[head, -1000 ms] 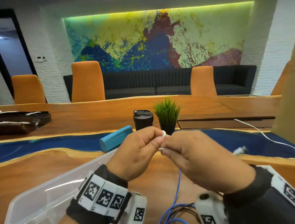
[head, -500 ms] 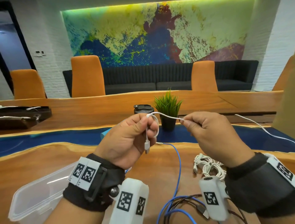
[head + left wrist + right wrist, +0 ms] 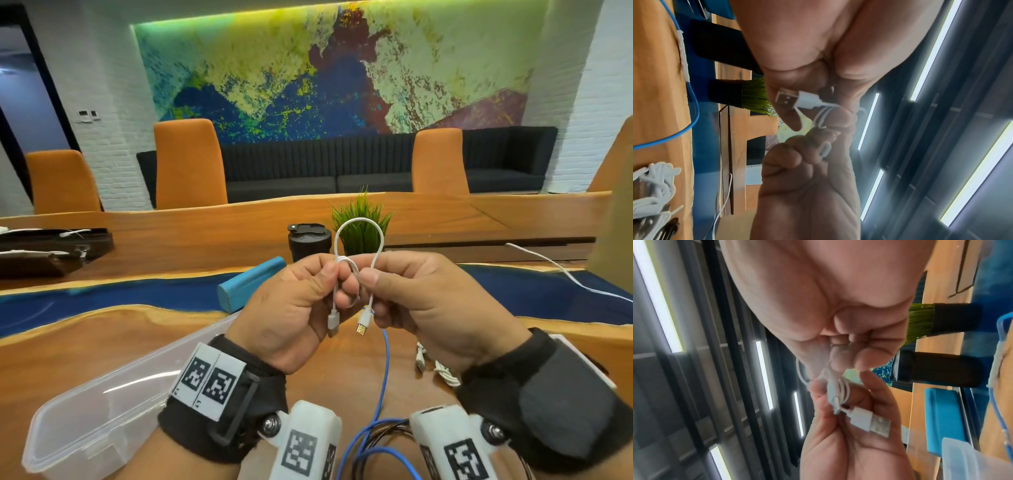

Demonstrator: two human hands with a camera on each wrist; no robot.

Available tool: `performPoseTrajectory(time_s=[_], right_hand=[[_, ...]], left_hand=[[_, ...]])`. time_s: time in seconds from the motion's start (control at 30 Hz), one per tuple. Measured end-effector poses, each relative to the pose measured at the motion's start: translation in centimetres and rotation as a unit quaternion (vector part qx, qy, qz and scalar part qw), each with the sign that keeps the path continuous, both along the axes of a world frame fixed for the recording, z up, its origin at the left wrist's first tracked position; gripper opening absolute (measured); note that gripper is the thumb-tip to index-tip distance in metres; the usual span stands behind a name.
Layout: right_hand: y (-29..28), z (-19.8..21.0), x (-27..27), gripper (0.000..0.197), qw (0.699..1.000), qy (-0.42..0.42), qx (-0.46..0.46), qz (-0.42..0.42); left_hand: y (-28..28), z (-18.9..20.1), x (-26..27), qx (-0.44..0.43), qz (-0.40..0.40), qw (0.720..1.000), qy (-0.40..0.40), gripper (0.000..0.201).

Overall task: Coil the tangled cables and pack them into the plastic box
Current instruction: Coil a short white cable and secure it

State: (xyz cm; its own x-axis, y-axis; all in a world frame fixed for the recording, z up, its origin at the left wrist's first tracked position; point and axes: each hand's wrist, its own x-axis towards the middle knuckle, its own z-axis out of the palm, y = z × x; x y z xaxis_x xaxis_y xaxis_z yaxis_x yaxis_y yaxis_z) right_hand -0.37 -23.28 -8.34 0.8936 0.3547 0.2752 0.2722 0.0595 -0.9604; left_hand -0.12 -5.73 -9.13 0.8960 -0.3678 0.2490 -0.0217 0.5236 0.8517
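A short white USB cable (image 3: 359,222) arches up in a loop between both hands, held above the table. My left hand (image 3: 301,301) pinches it with turns wound round a finger, and its USB-A plug (image 3: 332,321) hangs below, also seen as the plug (image 3: 786,99) and plug (image 3: 871,420). My right hand (image 3: 421,301) pinches the other end, whose small plug (image 3: 363,322) dangles. The clear plastic box (image 3: 102,411) lies open at lower left. A blue cable (image 3: 383,387), dark cables (image 3: 394,430) and a bundled white cable (image 3: 442,371) lie on the table.
A black cup (image 3: 310,241), a small potted plant (image 3: 359,226) and a blue case (image 3: 250,282) stand beyond the hands. Another white cable (image 3: 561,270) trails off at right. A dark tray (image 3: 44,253) sits at far left. Orange chairs line the far side.
The hands rose and drew together again. The cable, stretched between them half a second ago, now stands as a loop above the fingers with both plugs hanging down.
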Motion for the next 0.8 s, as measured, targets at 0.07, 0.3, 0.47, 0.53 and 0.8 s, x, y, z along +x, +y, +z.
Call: performPoseTrajectory(time_s=[0.07, 0.3, 0.47, 0.53, 0.8], right_hand=[[-0.1, 0.0, 0.2, 0.023, 0.999, -0.008, -0.001, -0.031], [-0.6, 0.3, 0.2, 0.01, 0.993, -0.054, -0.063, -0.086], [-0.7, 0.4, 0.1, 0.008, 0.984, -0.077, -0.116, -0.108], [-0.7, 0.3, 0.2, 0.008, 0.984, -0.068, -0.127, -0.109], [-1.8, 0.6, 1.5, 0.011, 0.982, 0.02, 0.081, -0.172]], left_hand=[[0.1, -0.2, 0.1, 0.022, 0.004, 1.0, -0.015, 0.018], [0.2, -0.5, 0.4, 0.206, 0.132, 0.962, -0.118, 0.017], [0.8, -0.7, 0.8, 0.359, 0.243, 0.871, -0.232, 0.017], [0.7, -0.6, 0.6, 0.378, 0.262, 0.852, -0.252, 0.016], [1.2, 0.2, 0.3, 0.303, 0.225, 0.911, -0.169, 0.021]])
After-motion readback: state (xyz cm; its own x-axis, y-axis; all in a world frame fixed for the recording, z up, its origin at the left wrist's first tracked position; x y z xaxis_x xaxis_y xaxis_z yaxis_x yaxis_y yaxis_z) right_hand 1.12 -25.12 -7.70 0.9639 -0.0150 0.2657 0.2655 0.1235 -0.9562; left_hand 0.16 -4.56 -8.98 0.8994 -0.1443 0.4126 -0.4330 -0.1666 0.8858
